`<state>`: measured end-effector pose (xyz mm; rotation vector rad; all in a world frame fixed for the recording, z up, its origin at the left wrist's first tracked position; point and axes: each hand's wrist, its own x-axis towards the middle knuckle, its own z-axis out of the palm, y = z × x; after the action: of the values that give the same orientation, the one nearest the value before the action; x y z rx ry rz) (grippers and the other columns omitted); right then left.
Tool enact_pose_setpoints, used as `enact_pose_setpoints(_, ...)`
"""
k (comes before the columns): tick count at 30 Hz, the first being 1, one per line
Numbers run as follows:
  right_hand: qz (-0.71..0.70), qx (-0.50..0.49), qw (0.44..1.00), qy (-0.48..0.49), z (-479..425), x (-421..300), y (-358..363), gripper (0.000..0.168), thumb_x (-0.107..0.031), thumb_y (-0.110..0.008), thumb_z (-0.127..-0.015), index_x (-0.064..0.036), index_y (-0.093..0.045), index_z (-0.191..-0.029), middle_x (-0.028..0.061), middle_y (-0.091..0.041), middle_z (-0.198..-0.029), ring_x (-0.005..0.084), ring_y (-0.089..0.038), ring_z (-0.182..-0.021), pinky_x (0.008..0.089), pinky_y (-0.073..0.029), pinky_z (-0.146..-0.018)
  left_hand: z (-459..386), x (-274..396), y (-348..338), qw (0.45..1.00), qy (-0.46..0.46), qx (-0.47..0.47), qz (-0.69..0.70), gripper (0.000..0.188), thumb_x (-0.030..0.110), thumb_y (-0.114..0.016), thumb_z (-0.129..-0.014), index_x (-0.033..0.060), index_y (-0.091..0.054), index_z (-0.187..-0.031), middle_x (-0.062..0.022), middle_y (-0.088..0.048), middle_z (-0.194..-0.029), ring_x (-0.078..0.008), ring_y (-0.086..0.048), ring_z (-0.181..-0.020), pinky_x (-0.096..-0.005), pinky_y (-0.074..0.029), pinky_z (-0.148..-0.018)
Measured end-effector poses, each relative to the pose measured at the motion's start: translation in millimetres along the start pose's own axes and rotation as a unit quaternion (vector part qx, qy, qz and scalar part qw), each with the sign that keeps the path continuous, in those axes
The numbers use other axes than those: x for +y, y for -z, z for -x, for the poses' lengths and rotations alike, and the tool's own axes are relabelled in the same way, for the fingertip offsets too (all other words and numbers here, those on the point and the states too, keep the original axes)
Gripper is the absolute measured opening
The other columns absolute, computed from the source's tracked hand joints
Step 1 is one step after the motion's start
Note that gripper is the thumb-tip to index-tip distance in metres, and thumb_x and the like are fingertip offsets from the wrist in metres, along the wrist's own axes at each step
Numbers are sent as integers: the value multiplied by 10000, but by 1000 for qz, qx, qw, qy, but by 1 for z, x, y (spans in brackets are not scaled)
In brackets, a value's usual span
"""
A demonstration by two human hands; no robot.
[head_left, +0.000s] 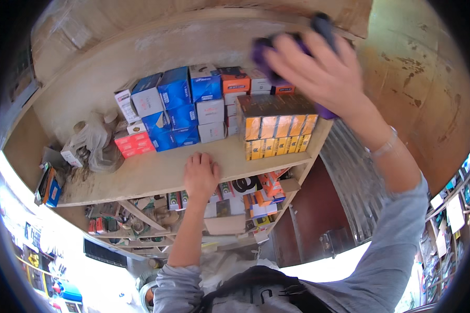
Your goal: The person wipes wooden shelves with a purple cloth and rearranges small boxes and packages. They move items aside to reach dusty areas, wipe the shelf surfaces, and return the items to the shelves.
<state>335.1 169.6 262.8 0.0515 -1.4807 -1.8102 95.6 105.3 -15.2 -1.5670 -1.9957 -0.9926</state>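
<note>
My left hand [200, 175] rests on the front of a wooden shelf [160, 176], its fingers curled on the board and nothing visible in it. High at the right, my right hand [317, 66] grips a blurred purple and black item [263, 58]; what it is I cannot tell. Below that hand stand stacked black and yellow boxes [282, 127], wrapped in clear film. Blue and white boxes [175, 88] are piled left of them, with orange and white boxes [235, 80] between, toward the back. Small red boxes [135, 144] sit at the left end of the blue pile.
A clear plastic bag [102, 146] and a small white box [71, 155] lie on the shelf's left part. Lower shelves hold orange boxes [270, 184] and assorted packets. A corrugated metal sheet [352, 176] stands right of the shelf, beside a stained brown panel [419, 98].
</note>
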Motion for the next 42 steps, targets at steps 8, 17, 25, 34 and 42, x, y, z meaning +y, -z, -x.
enact_pose_setpoints(8, 2, 22, 1000, -12, -56, -36, -75, 494, -199, -537, -803, -112, -515, -1289, -17, -524, -1321, 114, -507, -1090, 268, -412, -823, -4, -11, 12, 1000, -12, -8, 16, 163, 217, -615, -776, 88, -573, -867, -96, -559, -911, -310, -526, -893, -426, -446, -777)
enact_pose_setpoints(17, -95, -215, 910, -342, 107, 34, 8, 521, -155, -619, -762, -126, -540, -1276, 76, -551, -1303, 244, -559, -1121, 364, -455, -889, -4, -1, 5, 999, 3, -14, -42, 177, 241, -600, -787, 87, -562, -868, -90, -551, -916, -304, -515, -903, -440, -431, -782)
enact_pose_setpoints(25, -217, -107, 784, -571, 81, 20, 36, 544, -192, -700, -734, -118, -496, -1233, 145, -592, -1117, 353, -615, -980, 407, -510, -821, 3, -7, 1, 999, -20, 0, -26, 165, 218, -583, -808, 73, -559, -885, -98, -550, -920, -308, -513, -887, -432, -443, -764)
enact_pose_setpoints(34, 22, 118, 967, -222, -27, -31, -56, 200, -282, -602, -772, -256, -605, -970, -43, -513, -983, 143, -484, -766, 301, -393, -629, 2, -6, 6, 999, -53, 9, 0, 160, 202, -574, -818, 76, -562, -916, -109, -554, -932, -320, -513, -893, -438, -444, -768)
enact_pose_setpoints(42, 38, -64, 974, -214, 76, 13, -46, 415, -225, -565, -777, -309, -631, -1178, -104, -537, -1055, 132, -476, -792, 303, -386, -644, 9, -9, 9, 999, -43, 15, -27, 153, 193, -579, -811, 91, -564, -924, -102, -551, -939, -315, -520, -884, -433, -444, -773)
